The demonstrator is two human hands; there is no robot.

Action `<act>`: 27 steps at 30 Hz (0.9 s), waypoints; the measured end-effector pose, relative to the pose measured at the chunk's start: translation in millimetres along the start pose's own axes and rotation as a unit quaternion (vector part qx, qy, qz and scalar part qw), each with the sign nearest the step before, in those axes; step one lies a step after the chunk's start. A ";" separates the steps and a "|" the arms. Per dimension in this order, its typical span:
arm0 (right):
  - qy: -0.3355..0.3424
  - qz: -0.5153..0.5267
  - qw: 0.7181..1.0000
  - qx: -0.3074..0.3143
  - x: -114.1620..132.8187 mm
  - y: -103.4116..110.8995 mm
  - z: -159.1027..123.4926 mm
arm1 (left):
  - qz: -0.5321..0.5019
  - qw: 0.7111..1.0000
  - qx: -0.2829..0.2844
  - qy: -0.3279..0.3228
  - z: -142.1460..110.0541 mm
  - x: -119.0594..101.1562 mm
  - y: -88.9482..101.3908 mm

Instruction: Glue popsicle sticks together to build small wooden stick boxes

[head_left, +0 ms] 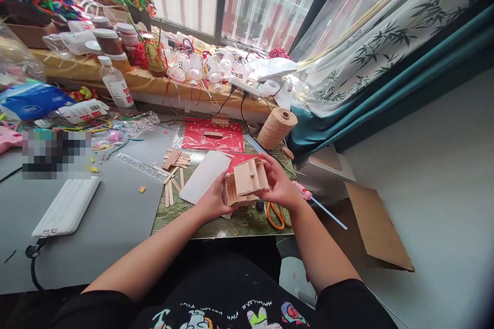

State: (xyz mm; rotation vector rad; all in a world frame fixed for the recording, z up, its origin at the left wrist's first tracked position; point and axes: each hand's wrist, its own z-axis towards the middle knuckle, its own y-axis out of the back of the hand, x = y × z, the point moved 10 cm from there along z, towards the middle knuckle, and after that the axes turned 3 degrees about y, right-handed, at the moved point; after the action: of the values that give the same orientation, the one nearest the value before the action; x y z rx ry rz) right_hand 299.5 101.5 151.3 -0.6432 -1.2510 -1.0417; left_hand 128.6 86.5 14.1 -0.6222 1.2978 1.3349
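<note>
Over the front of the green wood-grain table, I hold up a small craft-stick box with both hands. It appears to have a lower open part and an upper panelled part, which has a small strip on its face. My left hand grips the lower left side, its thumb near the top edge. My right hand wraps round the right side of the upper part. Beneath and beside the box lie a white sheet and orange-handled scissors. Several loose craft sticks lie to the left.
A twine spool stands at the back right, near a red sheet. A pink glue gun with a pale stick lies at the right edge. Left are a ruler and white power strip. A cardboard box stands right.
</note>
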 end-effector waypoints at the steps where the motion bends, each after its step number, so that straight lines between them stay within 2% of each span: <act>1: -0.005 -0.019 1.000 0.013 -3.3 -7.2 1.4 | 0.008 1.000 0.002 0.002 -1.7 4.7 -1.1; 4: -0.012 -0.082 0.995 0.047 -15.3 -22.0 5.0 | 0.036 0.999 0.003 -0.009 -6.7 12.7 -2.0; 8: -0.028 -0.169 0.982 0.078 -27.0 -28.7 6.5 | 0.048 0.998 -0.010 -0.037 -10.7 11.2 2.5; 14: -0.060 -0.301 0.944 0.123 -28.3 -38.6 2.7 | -0.011 1.000 -0.004 -0.021 -12.8 15.1 9.3; 22: -0.092 -0.337 0.926 0.143 -32.1 -51.6 11.0 | -0.022 1.000 0.008 -0.008 -11.4 21.2 7.7; 27: -0.070 -0.349 0.917 0.178 -31.7 -59.4 16.9 | -0.021 1.000 0.006 -0.002 -11.4 21.0 8.9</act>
State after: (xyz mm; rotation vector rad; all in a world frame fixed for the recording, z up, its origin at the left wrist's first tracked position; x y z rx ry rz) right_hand 239.4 99.7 116.6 0.0383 -1.8076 -1.3048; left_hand 111.7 85.2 -4.9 -0.6351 1.2831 1.2927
